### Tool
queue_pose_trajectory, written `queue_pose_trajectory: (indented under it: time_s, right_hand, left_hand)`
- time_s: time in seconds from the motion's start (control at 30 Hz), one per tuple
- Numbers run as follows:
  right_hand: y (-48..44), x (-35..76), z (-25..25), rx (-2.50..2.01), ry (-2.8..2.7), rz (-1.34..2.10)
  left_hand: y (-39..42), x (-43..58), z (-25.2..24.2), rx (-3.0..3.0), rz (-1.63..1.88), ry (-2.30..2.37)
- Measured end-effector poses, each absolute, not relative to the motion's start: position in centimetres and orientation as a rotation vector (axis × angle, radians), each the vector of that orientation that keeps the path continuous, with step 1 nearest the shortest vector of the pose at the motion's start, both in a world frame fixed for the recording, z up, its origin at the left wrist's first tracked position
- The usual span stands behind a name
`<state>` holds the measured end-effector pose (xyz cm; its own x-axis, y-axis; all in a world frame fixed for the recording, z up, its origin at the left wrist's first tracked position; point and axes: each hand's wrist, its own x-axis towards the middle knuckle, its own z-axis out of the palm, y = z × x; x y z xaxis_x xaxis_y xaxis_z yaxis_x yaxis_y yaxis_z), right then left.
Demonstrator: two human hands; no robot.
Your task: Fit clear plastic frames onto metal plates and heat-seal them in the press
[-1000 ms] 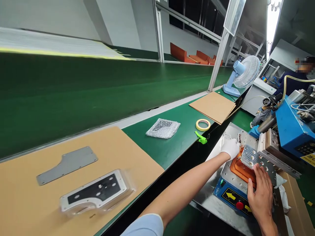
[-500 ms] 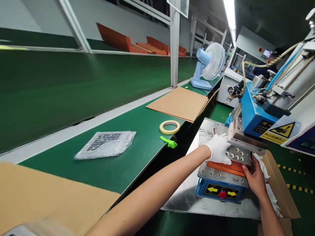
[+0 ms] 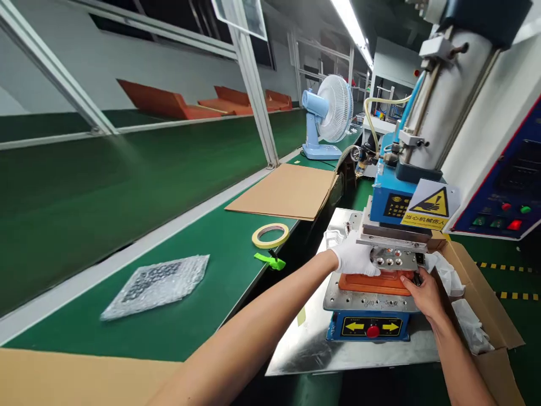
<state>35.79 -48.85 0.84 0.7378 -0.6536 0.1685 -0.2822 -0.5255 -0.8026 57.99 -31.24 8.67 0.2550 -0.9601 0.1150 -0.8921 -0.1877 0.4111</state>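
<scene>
White-gloved left hand [image 3: 354, 258] and bare right hand [image 3: 423, 294], two hands in total, both at the pneumatic press [image 3: 367, 301]. Left hand lies on the left edge of one perforated steel plate [image 3: 391, 259]; grip can't be told from this view, glove fingers bunched against the metal. Right thumb and fingers are pressed together, pinching the plate's right corner beside one small dark block [image 3: 420, 260].

Plate sits on the press, right under the press head, above one orange pad [image 3: 372, 283]. Three round fittings show in its front row; any further back are too small to count.

Press front: one blue panel [image 3: 369, 327] with two yellow arrows [image 3: 354, 326] and one red button [image 3: 372, 331]. One steel sheet [image 3: 300, 352] lies under the press. Right of the press: one open cardboard box [image 3: 479, 293] holding two crumpled white cloths [image 3: 467, 326]. Left of the press, on one green workbench [image 3: 198, 254]: one roll of masking tape [image 3: 270, 235], one bright green plastic clip [image 3: 269, 261], one bubble wrap bag [image 3: 156, 286], one cardboard sheet [image 3: 283, 190]. Above the press: one yellow warning sign [image 3: 429, 204], one steel cylinder [image 3: 448, 96]. Beyond the press: one pale blue fan [image 3: 329, 113], three orange panels [image 3: 164, 101].
</scene>
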Motion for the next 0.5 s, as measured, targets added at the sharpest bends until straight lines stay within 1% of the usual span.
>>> queue_pose_trajectory:
  time_s: [0.07,0.2,0.27,0.37,0.4,0.5]
  right_hand:
    - [-48.9,36.0,0.4,-2.116,0.701,-0.601]
    - [-49.0,35.5,-0.3,-2.112,0.704,-0.669]
    - [-49.0,35.0,0.0,-2.179,0.68,-0.807]
    - [-48.7,34.7,1.2,-2.36,0.462,-0.958]
    - [-48.6,34.9,1.8,-2.419,0.352,-0.93]
    - [-48.3,36.6,3.3,-2.605,0.125,-0.704]
  left_hand:
    - [-31.2,57.7,8.8,2.17,-0.248,-1.656]
    - [-29.2,56.5,9.8,2.188,0.009,-1.622]
    - [-26.8,55.5,10.0,2.161,0.115,-1.59]
    - [-21.8,53.3,9.2,2.213,0.139,-1.405]
    - [-19.9,52.4,8.6,2.252,0.13,-1.291]
    - [-14.9,49.4,5.8,2.312,0.081,-0.83]
